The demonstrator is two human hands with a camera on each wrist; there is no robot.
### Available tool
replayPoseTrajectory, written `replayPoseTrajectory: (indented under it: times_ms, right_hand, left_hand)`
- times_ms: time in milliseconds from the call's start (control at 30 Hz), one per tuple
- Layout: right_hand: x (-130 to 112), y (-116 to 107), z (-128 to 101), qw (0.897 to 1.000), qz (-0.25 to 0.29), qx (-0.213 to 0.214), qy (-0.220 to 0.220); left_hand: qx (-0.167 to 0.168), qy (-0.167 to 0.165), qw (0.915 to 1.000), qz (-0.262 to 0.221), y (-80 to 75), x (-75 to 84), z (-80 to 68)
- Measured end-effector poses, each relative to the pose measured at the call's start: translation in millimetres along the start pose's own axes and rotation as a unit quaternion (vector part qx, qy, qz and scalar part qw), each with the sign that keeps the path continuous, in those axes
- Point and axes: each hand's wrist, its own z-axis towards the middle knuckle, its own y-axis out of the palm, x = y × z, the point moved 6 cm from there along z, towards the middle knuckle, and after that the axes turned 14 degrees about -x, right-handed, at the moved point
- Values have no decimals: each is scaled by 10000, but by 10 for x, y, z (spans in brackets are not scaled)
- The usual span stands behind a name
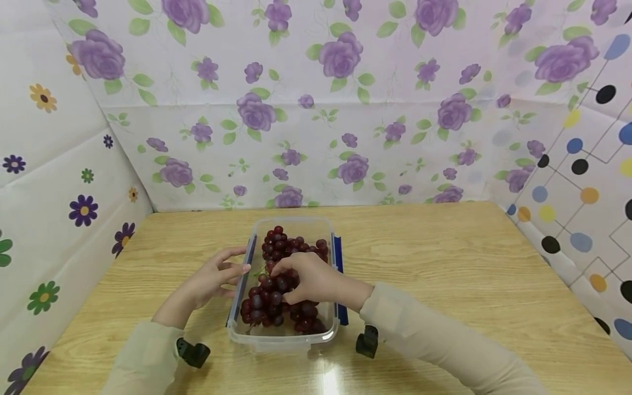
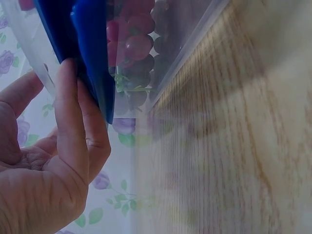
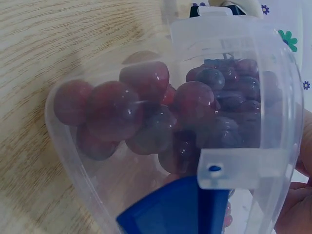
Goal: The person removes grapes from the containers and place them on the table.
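Head view: grapes (image 1: 266, 302) lie inside a clear container (image 1: 269, 339) on a wood-grain table (image 1: 434, 258); behind it hangs a rose-print sheet (image 1: 326, 148), left of it a daisy-print sheet (image 1: 41, 189), right of it a dotted sheet (image 1: 582, 230). The left hand (image 1: 212, 281), fingers parted, touches its side; the right hand (image 1: 313, 280) curves thumb and fingers round grapes.

Left wrist: fingertips touch the container's blue flap (image 2: 90, 46).

Right wrist: bare tabletop beside the container.
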Motion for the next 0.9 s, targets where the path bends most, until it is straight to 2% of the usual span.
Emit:
replayPoseTrajectory:
  times_ms: [900]
  right_hand:
    - [-90,-126,-78,9996,-34,111,-248]
  left_hand:
    - [56,-43,10000,-6,6,-7,-3]
